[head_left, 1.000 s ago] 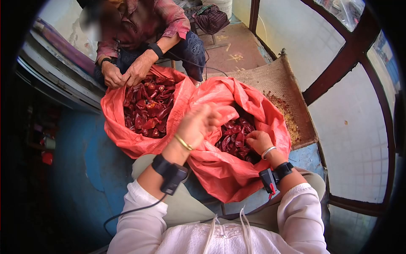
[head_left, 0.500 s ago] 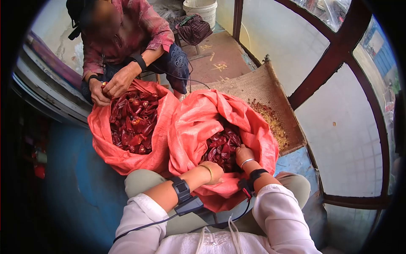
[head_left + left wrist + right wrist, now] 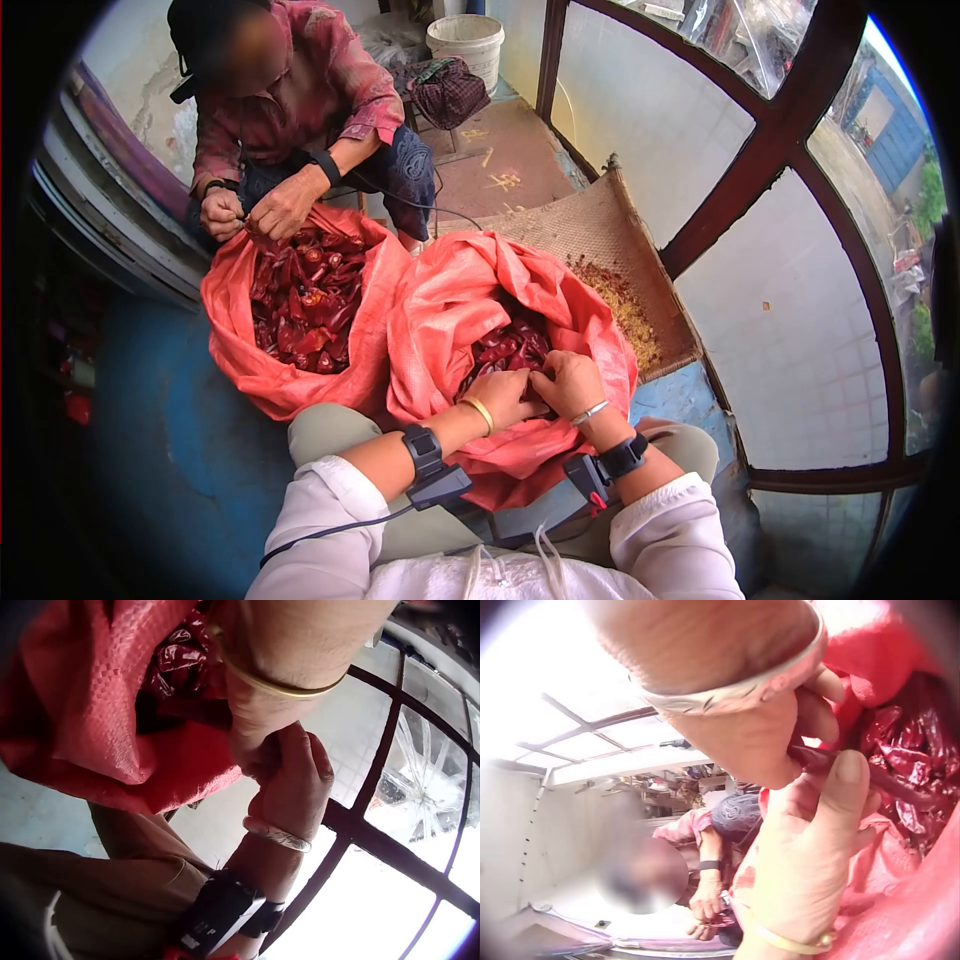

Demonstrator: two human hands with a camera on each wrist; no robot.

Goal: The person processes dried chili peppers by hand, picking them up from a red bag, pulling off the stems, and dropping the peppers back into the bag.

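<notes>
My left hand (image 3: 507, 398), with a yellow bangle, and my right hand (image 3: 572, 384), with a silver bangle, meet over the near side of a red woven sack (image 3: 440, 310). Dried red chili peppers (image 3: 513, 345) fill its mouth. In the right wrist view a long dark red chili (image 3: 900, 789) lies under my left thumb (image 3: 849, 771), pinched by that hand. The fingers of my right hand grip the same chili's other end, partly hidden behind them. From the left wrist, my hands overlap and mostly cover the chili.
A second red sack (image 3: 235, 335) of chilies stands at the left, where another person (image 3: 330, 80) sits with both hands at its rim. A woven mat (image 3: 560, 215) with yellow seeds (image 3: 625, 320) lies at the right, beside framed window panels (image 3: 770, 320). A white bucket (image 3: 467, 45) stands behind.
My left hand first dropped from over the sack to its near rim, then moved in to meet my right hand. My right hand came up from among the chilies, and both now hold one chili.
</notes>
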